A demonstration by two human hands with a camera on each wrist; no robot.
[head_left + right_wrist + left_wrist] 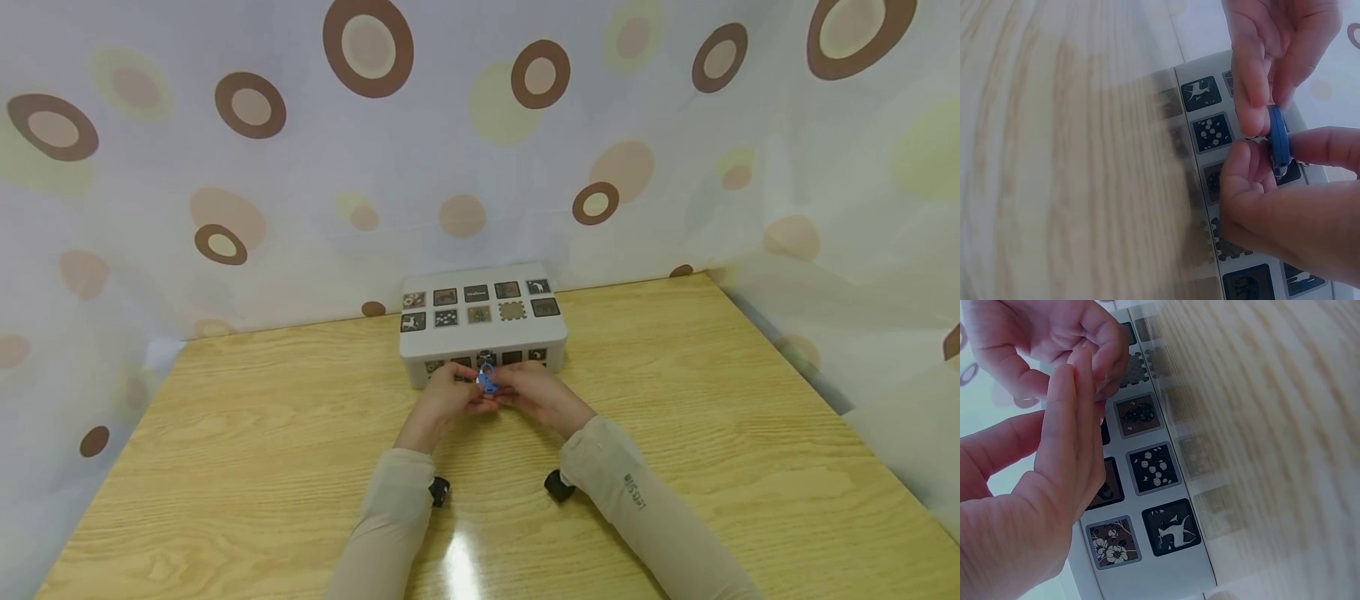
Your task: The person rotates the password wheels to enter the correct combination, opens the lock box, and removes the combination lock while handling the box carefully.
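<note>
A small flat blue piece with a loop at its top, like a padlock (487,382), is held between both hands at the front of a white box (480,337). My left hand (447,396) pinches it from the left with thumb and fingers. From the other side my right hand (542,393) pinches it too, its thumb against the flat face in the right wrist view. Just above the blue piece is a metal latch (486,357) on the box front. In the left wrist view, fingers hide the blue piece.
Dark picture squares cover the box's closed lid and front. The box stands at the back of a wood-grain table (262,450), against a white curtain (300,183) with brown and green circles. Black bands (558,486) sit by both wrists.
</note>
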